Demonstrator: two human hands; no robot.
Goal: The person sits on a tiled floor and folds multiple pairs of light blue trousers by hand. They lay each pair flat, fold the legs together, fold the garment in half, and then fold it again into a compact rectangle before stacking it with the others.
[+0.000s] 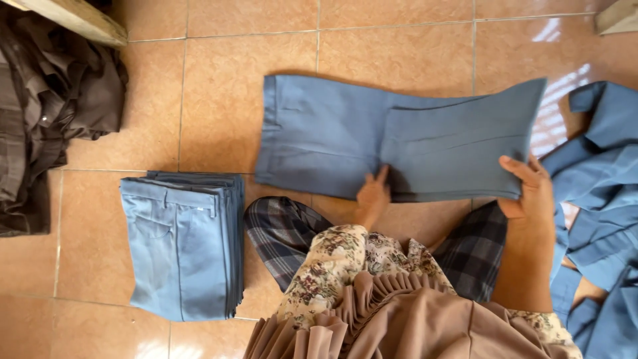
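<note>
Gripping the hem end of the blue trousers [399,136], the right hand [531,189] has its thumb on top of the cloth and its fingers curled under the edge, pinching the fabric. The left hand [373,196] presses down on the near edge around the middle of the garment, fingers loosely spread and flat against the cloth, holding nothing. The trousers lie flat, doubled leg on leg, stretched sideways across the tan floor tiles [219,100] just beyond the person's knees, waistband to the left. A neat stack of folded blue trousers [183,246] sits on the tiles to the left, near the checked sarong [282,233] over the knee. A loose heap of blue garments [601,199] lies at the right, touching the right forearm. Dark brown clothes [53,100] are piled in the far left corner under a wooden edge [80,20].
</note>
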